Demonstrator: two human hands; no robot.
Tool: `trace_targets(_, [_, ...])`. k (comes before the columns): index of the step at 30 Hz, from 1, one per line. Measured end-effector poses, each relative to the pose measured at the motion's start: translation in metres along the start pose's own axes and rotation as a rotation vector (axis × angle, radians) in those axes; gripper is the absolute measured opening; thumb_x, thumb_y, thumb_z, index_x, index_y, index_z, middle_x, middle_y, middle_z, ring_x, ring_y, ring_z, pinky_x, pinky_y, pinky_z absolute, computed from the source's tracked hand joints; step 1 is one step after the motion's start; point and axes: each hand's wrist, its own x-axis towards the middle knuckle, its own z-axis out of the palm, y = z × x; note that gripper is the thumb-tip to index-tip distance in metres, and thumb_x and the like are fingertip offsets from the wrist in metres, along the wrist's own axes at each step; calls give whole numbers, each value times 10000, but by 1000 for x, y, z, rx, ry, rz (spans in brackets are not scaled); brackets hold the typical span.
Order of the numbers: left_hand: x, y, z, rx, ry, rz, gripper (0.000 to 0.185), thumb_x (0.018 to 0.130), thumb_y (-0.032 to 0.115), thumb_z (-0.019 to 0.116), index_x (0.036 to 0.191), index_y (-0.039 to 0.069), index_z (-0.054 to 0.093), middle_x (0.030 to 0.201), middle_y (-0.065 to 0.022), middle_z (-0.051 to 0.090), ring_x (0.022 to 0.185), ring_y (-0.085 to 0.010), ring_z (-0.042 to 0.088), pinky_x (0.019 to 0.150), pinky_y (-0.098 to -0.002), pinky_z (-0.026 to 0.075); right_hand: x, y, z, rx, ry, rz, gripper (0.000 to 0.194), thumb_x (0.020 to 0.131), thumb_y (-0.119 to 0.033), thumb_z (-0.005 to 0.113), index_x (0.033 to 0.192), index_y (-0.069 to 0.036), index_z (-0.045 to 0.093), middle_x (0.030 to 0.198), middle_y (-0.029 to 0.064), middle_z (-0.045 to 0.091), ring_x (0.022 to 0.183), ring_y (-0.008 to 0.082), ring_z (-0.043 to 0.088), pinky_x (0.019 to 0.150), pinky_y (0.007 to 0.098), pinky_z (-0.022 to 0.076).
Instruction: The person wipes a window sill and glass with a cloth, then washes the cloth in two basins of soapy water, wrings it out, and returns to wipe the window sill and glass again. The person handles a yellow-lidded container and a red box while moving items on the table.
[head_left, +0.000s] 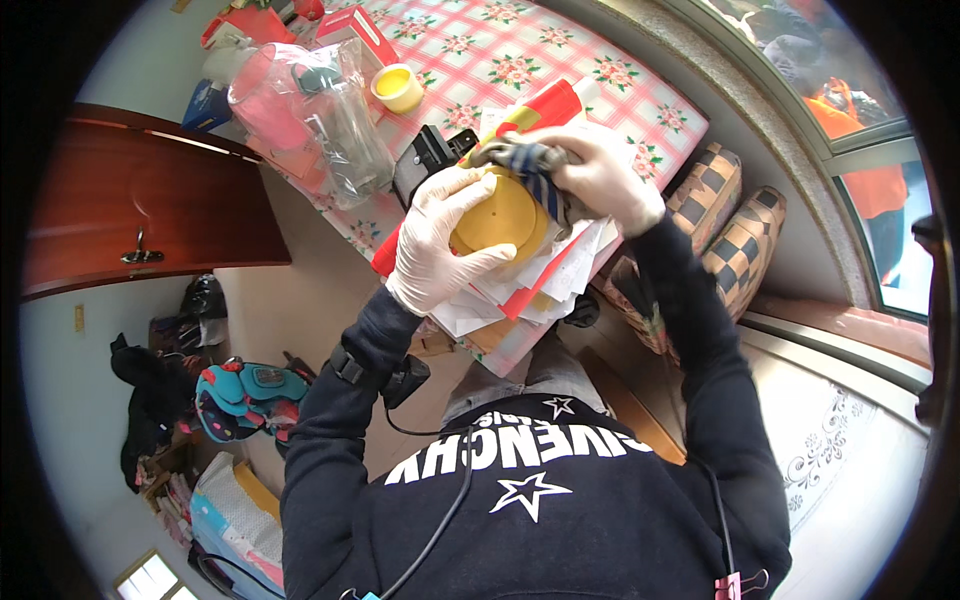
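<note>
My left hand (442, 232), in a pale thin glove, grips a round yellow lid or container (501, 217) from its left side, the thumb along its lower edge. My right hand (600, 176), gloved the same way, holds a crumpled grey cloth with blue stripes (536, 169) against the far right rim of the yellow thing. Both are above a stack of papers (555, 274) with a red sheet among them. A red and yellow roll or package (551, 105) lies just beyond my hands. Left of it is a black and grey device (424, 161).
On the table with a flowered checked cloth (517, 71) stand an open yellow tub (397, 88), clear plastic-wrapped containers (337, 127) and a red and white box (356, 34). Checkered cushions (746, 247) lean at the right. A brown door (150, 202) is at the left.
</note>
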Motion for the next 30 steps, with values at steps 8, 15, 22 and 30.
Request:
trace_targets(8, [3,-7,1,-47,48,69,620,632,239,883,1154,33,619,1179,-142,611,1138,-312,538,981,-407,451,-133,-41,94,-348,462,-21,550,597,104,627,1138,5,656,1219,186,637,1096,346,580,977,389,457])
trace_targets(15, [4,-7,-18,-21,-83,160,611,618,281,887,1119,38,635,1130,-133,625,1085,-321,568,943,-403,483,-146,-57,142,-385,589,8,570,581,80,663,1146,5,664,1198,195,643,1042,358,590,933,393,482])
trace_targets(22, [8,-8,-19,77,-125,234,547,673,269,862,1118,50,633,1128,-133,621,1069,-307,590,939,-385,486,-142,-74,189,-407,518,-28,542,589,33,652,1129,-14,643,1190,175,633,970,388,578,880,414,490])
trace_targets(30, [16,-27,-36,-234,-303,171,473,850,272,746,1221,8,614,1161,-172,635,1094,-257,616,950,-338,479,-119,-82,217,-125,659,-78,620,661,42,675,1271,-14,579,1267,180,597,1127,374,555,996,387,447])
